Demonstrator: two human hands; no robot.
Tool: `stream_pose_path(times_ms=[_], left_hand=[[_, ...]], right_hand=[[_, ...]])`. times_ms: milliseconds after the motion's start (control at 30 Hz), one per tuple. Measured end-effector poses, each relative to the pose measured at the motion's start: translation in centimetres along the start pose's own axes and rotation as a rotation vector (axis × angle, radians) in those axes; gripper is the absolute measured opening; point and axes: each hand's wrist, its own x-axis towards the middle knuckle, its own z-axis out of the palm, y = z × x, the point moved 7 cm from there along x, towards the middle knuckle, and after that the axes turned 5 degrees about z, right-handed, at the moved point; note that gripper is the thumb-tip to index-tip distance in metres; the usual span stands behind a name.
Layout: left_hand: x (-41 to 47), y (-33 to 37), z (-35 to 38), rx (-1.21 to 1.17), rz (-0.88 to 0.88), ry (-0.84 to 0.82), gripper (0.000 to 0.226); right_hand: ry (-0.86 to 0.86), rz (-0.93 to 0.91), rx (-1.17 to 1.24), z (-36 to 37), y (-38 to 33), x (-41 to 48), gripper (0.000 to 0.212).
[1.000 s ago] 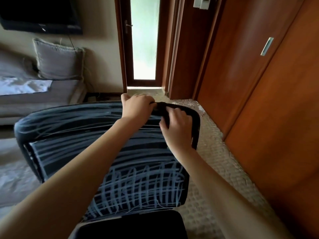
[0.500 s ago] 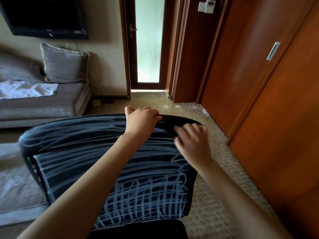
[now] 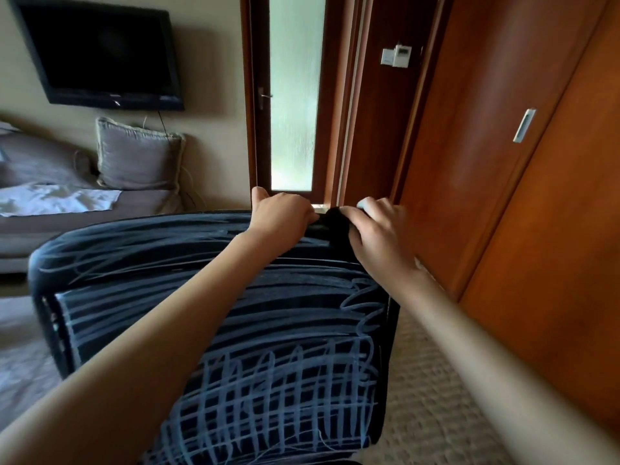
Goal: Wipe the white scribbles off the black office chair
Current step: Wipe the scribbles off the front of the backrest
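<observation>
The black office chair's backrest (image 3: 235, 297) fills the centre of the head view, and white scribbles (image 3: 285, 391) cover most of it. My left hand (image 3: 280, 214) grips the top edge, fingers curled over it. My right hand (image 3: 375, 236) lies on the top right corner with its fingers curled over the edge. A bare black patch of the chair (image 3: 335, 221) shows between the two hands. One fingertip of the right hand looks pale. No cloth shows in either hand.
A wooden wardrobe (image 3: 503, 196) stands close on the right. A door with a frosted glass pane (image 3: 295, 95) is straight ahead. A sofa with a grey cushion (image 3: 137, 156) and a wall-mounted TV (image 3: 100, 52) are at the left. Woven carpet (image 3: 436, 414) covers the floor.
My right hand slid down the backrest's right side, then came back up to the top right corner. My left hand kept its grip. The view has tilted upward.
</observation>
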Motion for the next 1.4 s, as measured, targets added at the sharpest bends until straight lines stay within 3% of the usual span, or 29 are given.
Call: stream_pose_path(times_ms=[300, 533, 733, 967, 1133, 1333, 1400], left_hand=[[0.9, -2.3, 0.1, -0.097, 0.064, -0.066, 0.027], [0.9, -0.7, -0.3, -0.049, 0.165, -0.217, 0.031], [-0.7, -5.6, -1.5, -0.091, 0.093, -0.196, 0.028], [-1.2, -5.9, -1.7, -0.172, 0.136, -0.144, 0.025], [-1.1, -6.0, -1.8, -0.173, 0.155, -0.131, 0.025], [-1.5, -6.0, -2.3, -0.183, 0.190, -0.153, 0.028], [-2.1, -7.6, -2.6, -0.147, 0.157, -0.137, 0.030]], right_hand=[[0.121, -0.382, 0.062, 0.5, -4.9, -3.2, 0.020], [0.164, -0.138, -0.028, -0.8, -3.5, -1.0, 0.020], [0.082, -0.290, -0.063, -0.7, -6.0, -5.3, 0.028], [0.143, -0.066, -0.088, -1.6, -4.5, -1.5, 0.029], [0.058, -0.356, -0.080, -0.1, -9.2, -5.1, 0.034], [0.131, -0.096, -0.093, -1.0, -6.2, 0.4, 0.027], [0.118, -0.111, -0.024, 0.1, -8.3, -0.9, 0.026]])
